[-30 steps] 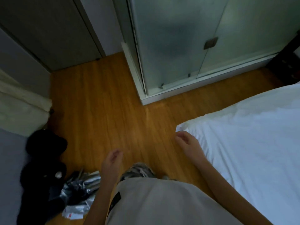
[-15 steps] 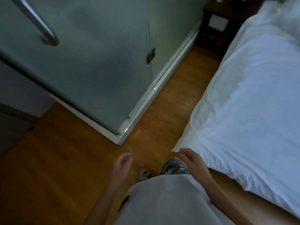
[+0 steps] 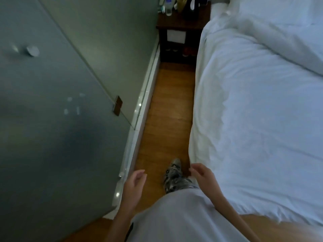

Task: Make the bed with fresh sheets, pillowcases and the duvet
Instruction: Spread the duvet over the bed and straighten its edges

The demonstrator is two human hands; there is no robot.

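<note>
Two hands, both empty: left hand (image 3: 135,182) and right hand (image 3: 202,175), fingers loosely curled. One bed (image 3: 201,119), right, under one white duvet (image 3: 262,119). One dark nightstand (image 3: 181,27) beyond. Wooden floor (image 3: 167,119) aisle; frosted glass partition (image 3: 61,119) left.

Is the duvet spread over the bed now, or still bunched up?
Spread: the white duvet covers the mattress and drapes down its left side. Neither hand holds it.

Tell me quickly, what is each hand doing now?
Left hand: open, loosely curled, holding nothing.
Right hand: open, holding nothing, beside the bed.
</note>
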